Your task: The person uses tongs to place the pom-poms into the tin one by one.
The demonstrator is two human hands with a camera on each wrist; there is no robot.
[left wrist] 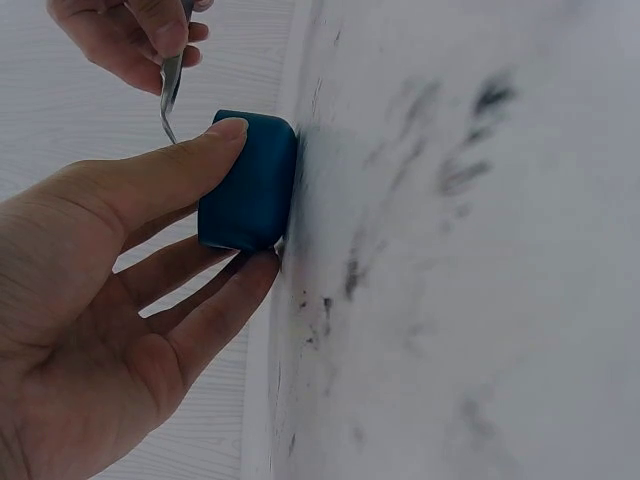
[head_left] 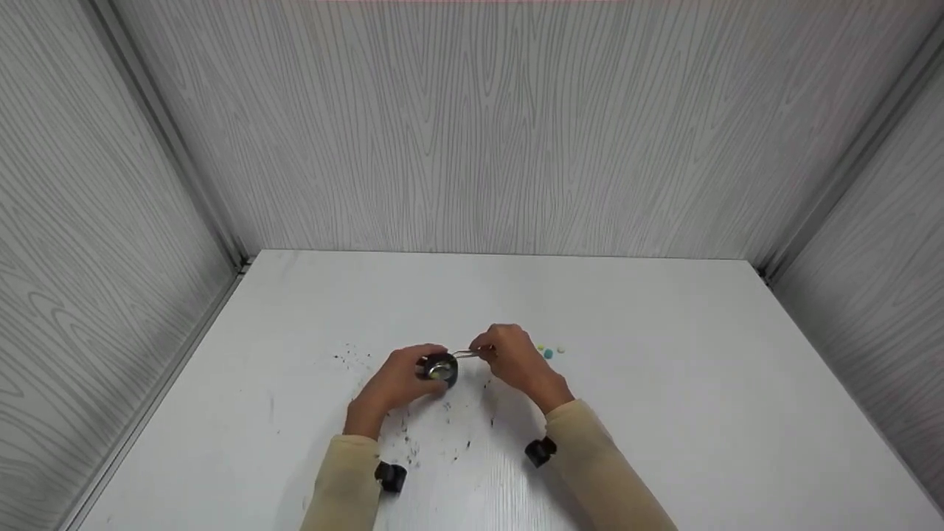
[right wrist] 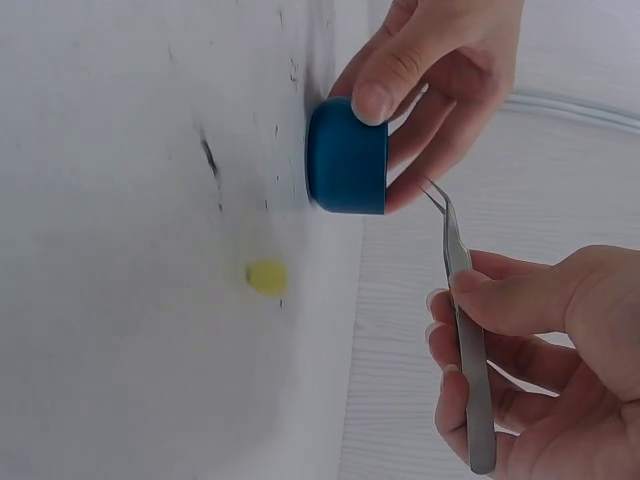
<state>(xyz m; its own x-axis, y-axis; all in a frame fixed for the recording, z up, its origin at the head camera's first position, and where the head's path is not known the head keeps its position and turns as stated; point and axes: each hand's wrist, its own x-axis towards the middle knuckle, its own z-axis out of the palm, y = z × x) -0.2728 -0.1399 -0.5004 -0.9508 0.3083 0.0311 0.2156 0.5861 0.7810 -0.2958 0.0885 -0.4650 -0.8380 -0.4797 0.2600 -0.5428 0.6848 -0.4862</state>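
A small round blue cup stands upright on the white table, and my left hand grips its sides between thumb and fingers. From above, the cup shows a shiny inside with a small yellowish spot in it, too small to make out. My right hand pinches a pair of silver bent-tip tweezers. Their fine tips are slightly apart with nothing visible between them, close to the cup's mouth. In the left wrist view, the tweezers point down beside the cup.
Beyond my right hand lie a few small bead-like pieces: a teal one, a pale one and a yellow one. Dark smudges mark the table around the cup. Wood-grain panels enclose the back and sides.
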